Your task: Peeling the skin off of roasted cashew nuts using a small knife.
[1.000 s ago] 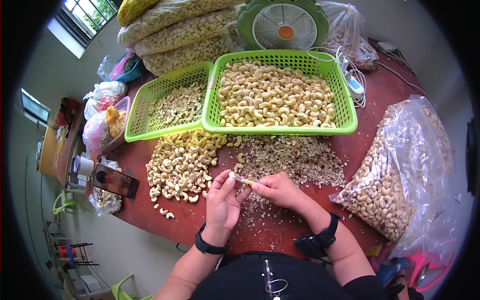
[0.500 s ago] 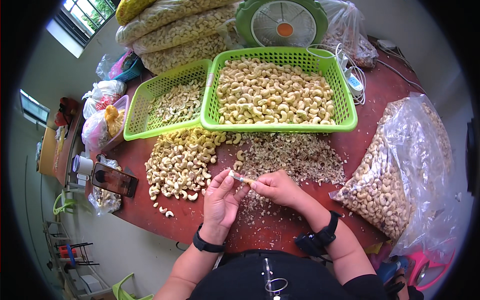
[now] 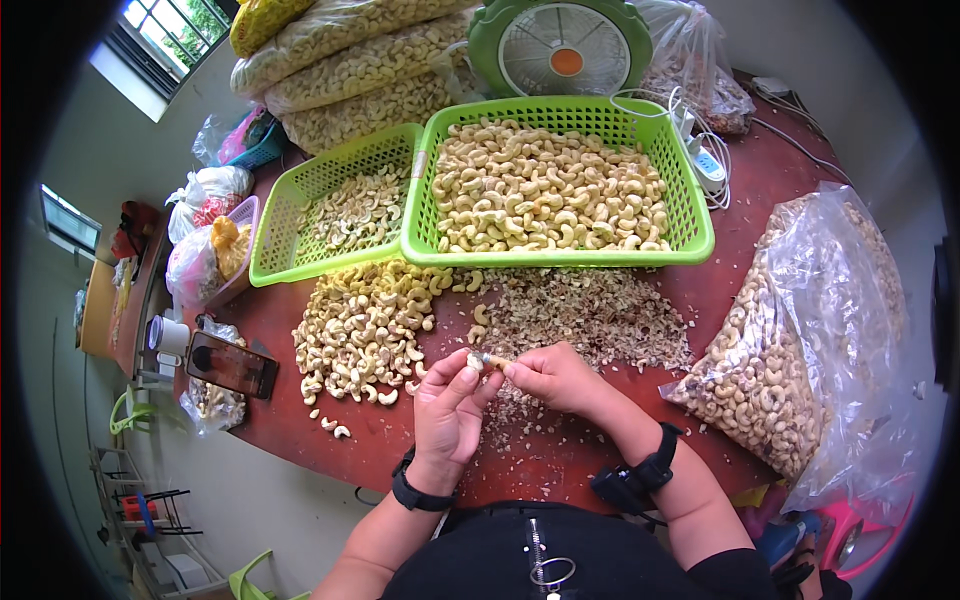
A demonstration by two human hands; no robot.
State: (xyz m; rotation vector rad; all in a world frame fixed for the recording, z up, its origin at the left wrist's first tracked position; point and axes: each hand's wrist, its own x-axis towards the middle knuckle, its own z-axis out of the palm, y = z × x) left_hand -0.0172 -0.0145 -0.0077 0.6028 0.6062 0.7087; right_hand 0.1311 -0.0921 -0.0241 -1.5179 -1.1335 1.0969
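Observation:
Between the thumb and fingers of my left hand is a pale cashew nut. My right hand grips a small knife by its light brown handle, and the short blade touches the nut. Both hands meet over the near side of the red table. A heap of cashews lies to the left of my hands. Just beyond them spreads a pile of skin flakes and crumbs. The blade's tip is too small to make out against the nut.
Behind the heaps stand a large green basket full of cashews and a smaller green basket holding broken pieces. On the right slumps a clear bag of cashews. A phone leans at the left edge; a green fan stands at the back.
My left hand has shifted slightly right and down, with the cashew turned a little in its fingers. The knife blade now shows less beside the nut. My right hand has barely moved.

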